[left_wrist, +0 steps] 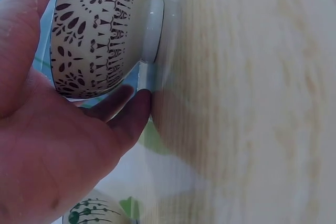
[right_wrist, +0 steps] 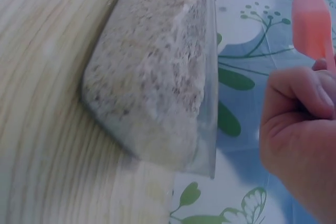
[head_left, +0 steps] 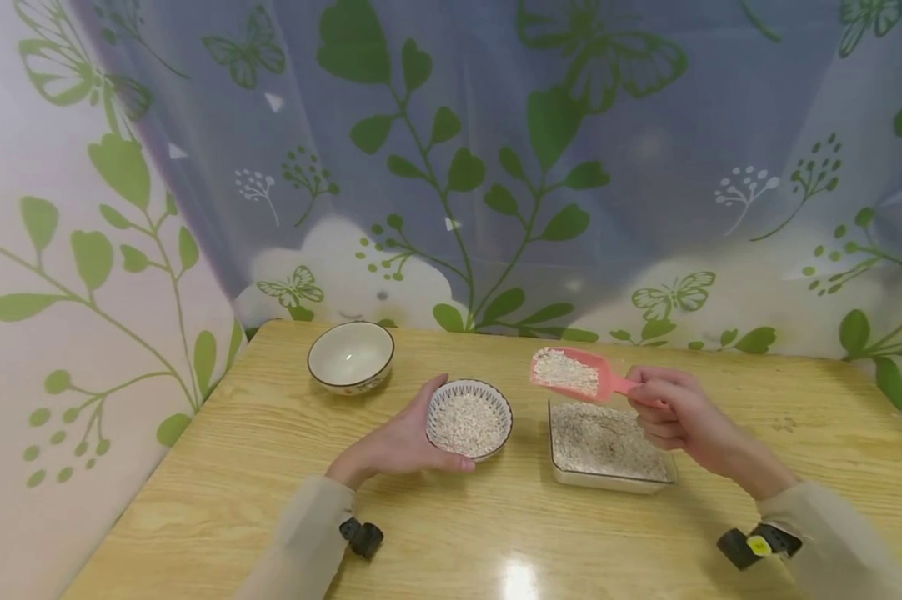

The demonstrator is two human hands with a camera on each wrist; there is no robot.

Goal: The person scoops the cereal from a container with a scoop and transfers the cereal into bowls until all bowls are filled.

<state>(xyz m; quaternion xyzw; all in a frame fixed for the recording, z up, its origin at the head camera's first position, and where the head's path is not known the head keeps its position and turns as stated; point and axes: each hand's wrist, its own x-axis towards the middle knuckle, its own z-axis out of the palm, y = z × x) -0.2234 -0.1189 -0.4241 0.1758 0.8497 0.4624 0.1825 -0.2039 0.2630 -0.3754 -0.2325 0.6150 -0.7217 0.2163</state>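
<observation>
My left hand [head_left: 406, 433] holds a small patterned bowl [left_wrist: 100, 35] by its side, thumb along the near edge and fingertips at the far edge. Oats [head_left: 464, 423] lie inside that bowl. In the left wrist view the bowl's dark floral pattern and pale foot show, close over the wood. My right hand [head_left: 676, 412] grips the handle of a pink scoop [head_left: 604, 379], which is heaped with oats and raised. Below the scoop stands a clear rectangular container [head_left: 608, 481] of oats, seen from the side in the right wrist view.
A second, larger bowl [head_left: 351, 358], white inside with a dark rim, stands at the back left of the wooden table [head_left: 436, 533]. Behind the table hangs a blue and white curtain [head_left: 488, 167] printed with green leaves and butterflies.
</observation>
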